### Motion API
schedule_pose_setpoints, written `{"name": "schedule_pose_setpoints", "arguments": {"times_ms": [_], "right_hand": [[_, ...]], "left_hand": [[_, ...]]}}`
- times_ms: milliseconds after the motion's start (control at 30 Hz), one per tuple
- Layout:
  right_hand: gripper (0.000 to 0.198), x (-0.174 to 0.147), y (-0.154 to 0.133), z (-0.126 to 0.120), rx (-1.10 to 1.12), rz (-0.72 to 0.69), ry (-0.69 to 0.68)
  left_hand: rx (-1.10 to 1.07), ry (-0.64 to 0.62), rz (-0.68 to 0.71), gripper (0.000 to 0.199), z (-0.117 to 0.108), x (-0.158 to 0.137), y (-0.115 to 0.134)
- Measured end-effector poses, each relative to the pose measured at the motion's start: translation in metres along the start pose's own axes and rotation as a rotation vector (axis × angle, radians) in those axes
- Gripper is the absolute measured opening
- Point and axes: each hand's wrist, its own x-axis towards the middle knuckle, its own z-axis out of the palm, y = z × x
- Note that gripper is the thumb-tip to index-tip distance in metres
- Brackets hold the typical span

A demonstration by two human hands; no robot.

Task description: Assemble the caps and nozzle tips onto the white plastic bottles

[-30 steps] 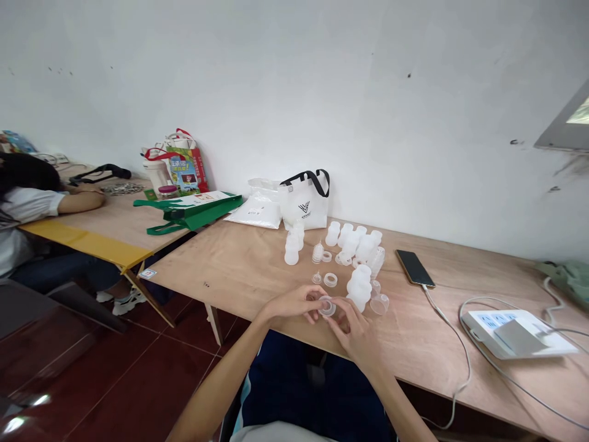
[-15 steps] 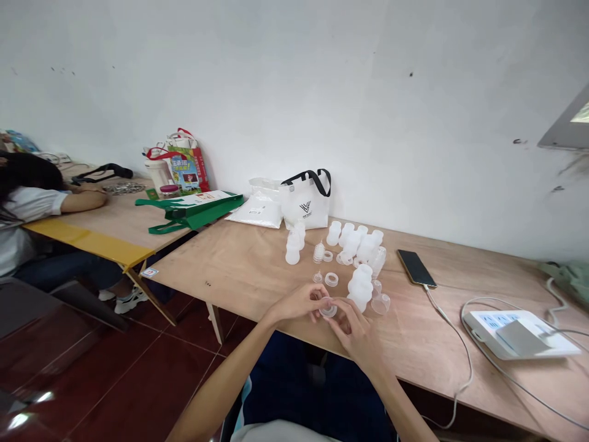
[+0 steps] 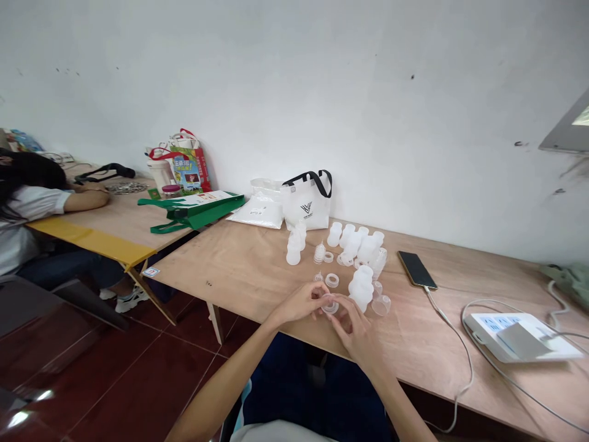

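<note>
Near the table's front edge, my left hand (image 3: 307, 301) and my right hand (image 3: 353, 319) pinch a clear plastic ring (image 3: 330, 308) between their fingertips. The fingers partly cover it. Just beyond lie another translucent ring (image 3: 332, 280) and a small clear nipple-shaped piece (image 3: 318, 277). Farther back is a stack of nipple-shaped pieces (image 3: 319, 253) beside a third ring (image 3: 328, 257). Milky wavy-sided bottles (image 3: 361, 287) stand close to my right hand, with clear dome caps (image 3: 381, 305) to their right.
More milky bottles (image 3: 296, 242) stand farther back. A white bag (image 3: 306, 205) and a white plastic package (image 3: 257, 212) rest by the wall. To the right are a phone (image 3: 416, 269) on a cable and a white device (image 3: 519, 336). A person (image 3: 37, 202) leans on the neighbouring table.
Both hands stay together on the ring, with a slight shift of the fingers; the left fingers now cover more of the small nipple-shaped piece. The camera view has shifted a little.
</note>
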Motion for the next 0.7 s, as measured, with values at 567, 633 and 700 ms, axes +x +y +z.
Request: {"name": "schedule_pose_setpoints", "arguments": {"times_ms": [567,633,700], "right_hand": [[0.047,0.009,-0.009,0.001,0.598,0.516,-0.105],[0.046,0.009,-0.007,0.001,0.593,0.507,-0.083],[0.043,0.008,-0.006,0.001,0.573,0.494,-0.066]], "left_hand": [[-0.012,-0.024,-0.025,0.042,0.004,-0.008,0.013],[0.015,-0.031,-0.036,0.043,0.004,-0.007,0.013],[0.057,-0.025,-0.043,0.042,0.005,-0.006,0.014]]}}
